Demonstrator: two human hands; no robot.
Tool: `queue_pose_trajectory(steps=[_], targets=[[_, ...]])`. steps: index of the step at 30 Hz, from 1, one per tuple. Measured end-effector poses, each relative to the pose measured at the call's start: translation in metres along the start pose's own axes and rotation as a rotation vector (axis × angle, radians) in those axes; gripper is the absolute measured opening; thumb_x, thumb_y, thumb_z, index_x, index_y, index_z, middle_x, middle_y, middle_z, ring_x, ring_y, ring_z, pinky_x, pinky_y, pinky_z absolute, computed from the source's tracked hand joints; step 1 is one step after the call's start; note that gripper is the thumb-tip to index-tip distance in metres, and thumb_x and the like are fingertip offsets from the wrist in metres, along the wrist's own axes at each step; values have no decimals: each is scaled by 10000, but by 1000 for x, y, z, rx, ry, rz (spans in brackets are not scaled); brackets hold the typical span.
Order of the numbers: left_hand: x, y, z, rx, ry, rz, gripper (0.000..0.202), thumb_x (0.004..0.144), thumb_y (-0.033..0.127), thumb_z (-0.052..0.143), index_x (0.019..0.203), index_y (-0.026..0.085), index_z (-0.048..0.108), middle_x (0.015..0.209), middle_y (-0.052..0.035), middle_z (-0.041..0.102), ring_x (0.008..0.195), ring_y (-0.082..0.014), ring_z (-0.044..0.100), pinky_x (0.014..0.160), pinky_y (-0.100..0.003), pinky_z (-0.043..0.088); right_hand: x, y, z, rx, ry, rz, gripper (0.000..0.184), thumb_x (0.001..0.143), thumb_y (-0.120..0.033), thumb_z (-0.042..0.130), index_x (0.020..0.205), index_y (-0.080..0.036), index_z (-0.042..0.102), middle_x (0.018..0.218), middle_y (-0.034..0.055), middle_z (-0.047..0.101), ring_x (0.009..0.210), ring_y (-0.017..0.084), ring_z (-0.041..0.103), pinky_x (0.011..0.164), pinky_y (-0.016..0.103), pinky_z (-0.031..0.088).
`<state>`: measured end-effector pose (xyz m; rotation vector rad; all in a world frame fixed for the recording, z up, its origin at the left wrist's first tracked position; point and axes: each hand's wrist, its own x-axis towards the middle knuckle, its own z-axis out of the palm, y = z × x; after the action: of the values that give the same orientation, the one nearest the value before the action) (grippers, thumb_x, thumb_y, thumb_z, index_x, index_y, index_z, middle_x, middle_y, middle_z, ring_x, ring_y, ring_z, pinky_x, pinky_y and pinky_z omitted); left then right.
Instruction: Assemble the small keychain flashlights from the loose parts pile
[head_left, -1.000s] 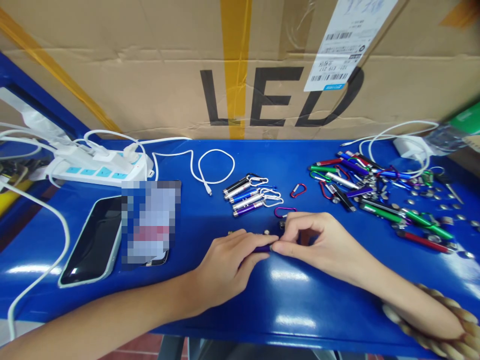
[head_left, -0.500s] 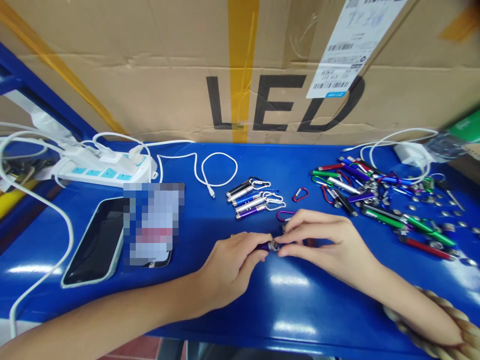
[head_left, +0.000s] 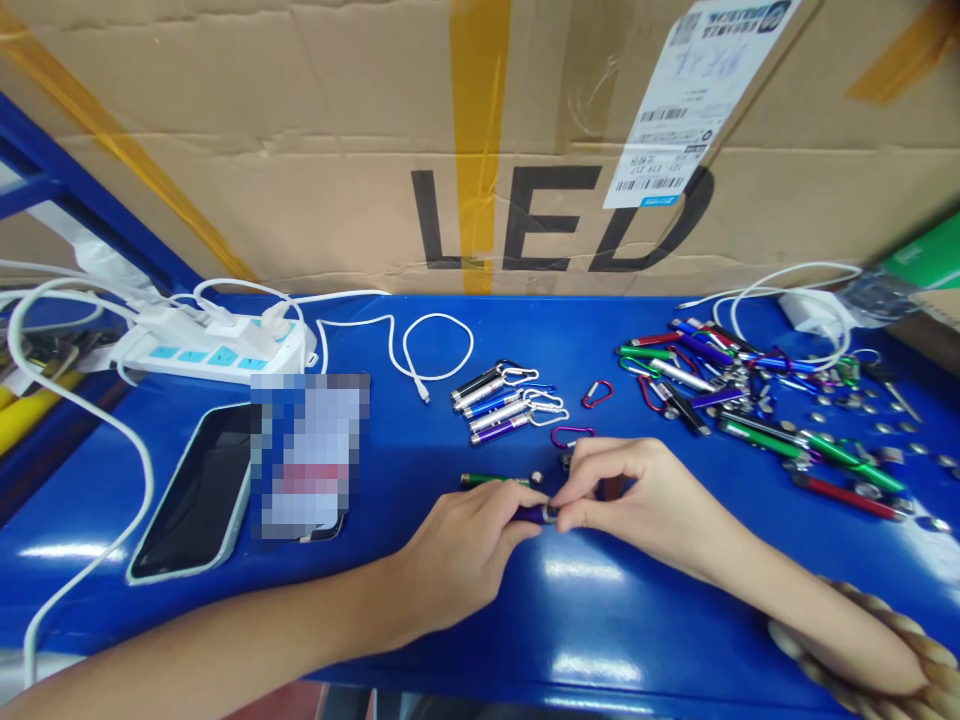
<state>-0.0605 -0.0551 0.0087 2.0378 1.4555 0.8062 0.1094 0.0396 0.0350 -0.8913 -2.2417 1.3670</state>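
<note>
My left hand [head_left: 465, 545] is closed round a small purple keychain torch [head_left: 534, 513] low on the blue table [head_left: 600, 620]. My right hand [head_left: 637, 495] pinches the torch's silver end, the fingertips of both hands meeting there. Just behind my left fingers lies a green torch body [head_left: 487, 480] with a small round part [head_left: 537, 477] beside it. A purple carabiner [head_left: 571, 436] lies just beyond my right hand.
A row of several finished torches with clips [head_left: 504, 398] and a red carabiner [head_left: 598, 393] lie further back. A pile of torch parts and button cells [head_left: 765, 400] spreads at right. A phone [head_left: 196, 493], power strip [head_left: 214, 350], white cables [head_left: 420, 350] sit left; a cardboard box [head_left: 480, 150] behind.
The hands have stayed together on the purple torch, with the right fingers shifting slightly on its end. The green torch body behind the left hand is now uncovered.
</note>
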Motion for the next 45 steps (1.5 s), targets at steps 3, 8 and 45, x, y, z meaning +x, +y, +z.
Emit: queue_pose_trajectory(steps=[3,8,45], targets=[[0,-1,1,-46,33,-28,108,904,149,419,884,174,522,939,-64,711,863,-181,679,758,-308,531,1,3,2,35,2,30,142,673,-334,736,619,-203,724,564,-9,569,540,88,511,471,207,382],[0,-4,2,-36,80,14,108,902,140,437,843,186,515,913,-49,713,828,-168,675,734,-299,524,0,4,3,93,-20,69,89,669,-258,735,617,-190,712,576,-19,564,523,75,500,454,201,368],[0,-2,-1,-37,153,74,226,946,217,398,1070,193,585,930,-28,706,831,-151,641,791,-276,494,1,-1,1,-54,25,59,282,678,-397,710,540,-167,622,549,4,564,512,100,513,468,204,410]])
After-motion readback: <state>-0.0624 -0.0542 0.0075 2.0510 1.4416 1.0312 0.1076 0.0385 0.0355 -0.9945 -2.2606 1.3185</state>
